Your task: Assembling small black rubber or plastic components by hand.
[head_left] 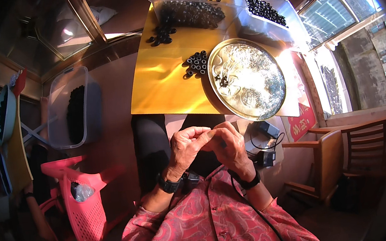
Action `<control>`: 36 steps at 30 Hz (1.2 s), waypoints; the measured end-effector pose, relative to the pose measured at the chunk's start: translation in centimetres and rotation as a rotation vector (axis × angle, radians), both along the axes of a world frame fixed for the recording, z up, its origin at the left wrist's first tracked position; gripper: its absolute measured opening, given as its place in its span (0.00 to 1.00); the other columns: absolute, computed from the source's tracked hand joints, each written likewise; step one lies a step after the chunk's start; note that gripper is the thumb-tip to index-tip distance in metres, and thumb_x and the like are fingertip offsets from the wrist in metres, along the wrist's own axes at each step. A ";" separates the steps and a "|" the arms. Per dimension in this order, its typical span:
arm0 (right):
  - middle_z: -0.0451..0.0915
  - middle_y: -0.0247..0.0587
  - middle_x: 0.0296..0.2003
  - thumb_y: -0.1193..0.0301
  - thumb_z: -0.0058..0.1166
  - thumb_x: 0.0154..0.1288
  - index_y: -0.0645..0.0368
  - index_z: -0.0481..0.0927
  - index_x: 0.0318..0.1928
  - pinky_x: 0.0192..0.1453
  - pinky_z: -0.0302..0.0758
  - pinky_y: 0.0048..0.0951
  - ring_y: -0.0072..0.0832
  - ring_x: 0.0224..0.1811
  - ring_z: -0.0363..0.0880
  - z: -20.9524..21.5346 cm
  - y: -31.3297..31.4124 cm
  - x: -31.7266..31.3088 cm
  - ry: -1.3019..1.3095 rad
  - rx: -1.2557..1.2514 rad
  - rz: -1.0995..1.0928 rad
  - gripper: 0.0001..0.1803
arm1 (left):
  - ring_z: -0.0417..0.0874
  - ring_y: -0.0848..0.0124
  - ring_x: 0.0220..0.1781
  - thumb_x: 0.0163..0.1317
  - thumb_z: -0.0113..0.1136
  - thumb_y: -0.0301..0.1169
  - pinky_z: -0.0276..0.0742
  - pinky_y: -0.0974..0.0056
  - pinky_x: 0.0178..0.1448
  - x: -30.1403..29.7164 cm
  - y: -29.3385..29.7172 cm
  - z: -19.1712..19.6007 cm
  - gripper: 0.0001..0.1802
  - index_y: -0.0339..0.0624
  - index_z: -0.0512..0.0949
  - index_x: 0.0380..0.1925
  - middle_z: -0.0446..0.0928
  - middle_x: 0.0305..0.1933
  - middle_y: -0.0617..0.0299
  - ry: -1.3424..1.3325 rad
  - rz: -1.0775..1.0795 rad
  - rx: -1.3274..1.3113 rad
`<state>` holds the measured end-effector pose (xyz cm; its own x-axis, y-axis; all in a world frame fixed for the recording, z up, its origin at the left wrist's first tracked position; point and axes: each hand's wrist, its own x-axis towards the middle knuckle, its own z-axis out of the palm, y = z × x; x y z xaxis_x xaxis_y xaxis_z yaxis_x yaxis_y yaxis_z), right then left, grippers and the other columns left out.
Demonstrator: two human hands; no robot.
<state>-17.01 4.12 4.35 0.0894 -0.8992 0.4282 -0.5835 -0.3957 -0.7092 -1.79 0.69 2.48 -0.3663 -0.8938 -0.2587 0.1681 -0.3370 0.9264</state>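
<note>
Over my lap, just off the near edge of the yellow table [170, 87], my two hands meet at the fingertips. My left hand [188, 145] is closed, with thumb and index finger pinched together. Against it, my right hand [228, 145] is curled the same way. Whatever lies between the fingers is hidden or too small to name. Beyond them, a round shiny metal tray [257, 81] holds a few small dark pieces [222, 80] at its left side. Left of the tray sits a cluster of small black rings [196, 64], with more black rings [163, 34] further back.
Two clear plastic bins [181, 9] [266, 7] of black rings stand at the table's back. On the left are another clear bin [88, 103] with dark contents, a pink plastic chair [81, 202] and another person's arm [38, 212]. Wooden chairs [327, 165] stand at right by the window.
</note>
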 end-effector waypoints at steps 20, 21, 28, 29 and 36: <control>0.75 0.38 0.43 0.81 0.56 0.65 0.67 0.79 0.43 0.46 0.77 0.21 0.21 0.41 0.78 0.4 1.7 0.3 -0.735 0.397 -0.129 0.07 | 0.81 0.76 0.30 0.71 0.54 0.35 0.82 0.71 0.36 1.4 -0.4 -0.2 0.18 0.30 0.75 0.51 0.80 0.39 0.51 0.759 -0.120 0.215; 0.75 0.39 0.45 0.79 0.55 0.66 0.67 0.78 0.47 0.50 0.76 0.22 0.23 0.45 0.78 0.3 1.7 0.4 -0.779 0.394 -0.122 0.10 | 0.81 0.76 0.30 0.71 0.54 0.35 0.82 0.71 0.36 1.3 -0.3 -0.1 0.18 0.30 0.75 0.51 0.80 0.39 0.51 0.756 -0.121 0.216; 0.76 0.38 0.48 0.67 0.59 0.66 0.66 0.67 0.64 0.55 0.72 0.25 0.20 0.49 0.73 1.7 0.8 2.4 -0.712 0.437 0.091 0.30 | 0.80 0.75 0.38 0.69 0.56 0.38 0.78 0.72 0.41 1.1 0.3 1.5 0.18 0.32 0.77 0.48 0.79 0.38 0.59 0.637 -0.107 0.178; 0.76 0.34 0.41 0.68 0.60 0.66 0.66 0.68 0.63 0.49 0.72 0.21 0.17 0.45 0.72 1.7 0.8 2.5 -0.788 0.491 0.085 0.29 | 0.80 0.74 0.39 0.70 0.55 0.37 0.78 0.72 0.43 1.1 0.4 1.4 0.17 0.32 0.77 0.47 0.79 0.38 0.59 0.615 -0.088 0.181; 0.77 0.35 0.44 0.73 0.60 0.66 0.66 0.68 0.63 0.48 0.73 0.19 0.17 0.44 0.73 2.7 0.7 3.0 -0.964 0.608 0.069 0.27 | 0.81 0.73 0.39 0.70 0.55 0.35 0.80 0.70 0.43 1.2 0.5 0.8 0.17 0.32 0.76 0.49 0.79 0.39 0.57 0.671 -0.073 0.215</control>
<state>-14.05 4.87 7.00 0.0162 -0.9871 -0.1592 0.3179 0.1560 -0.9352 -0.63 1.15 3.26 -0.5659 -0.8151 -0.1243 0.6493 -0.5335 0.5420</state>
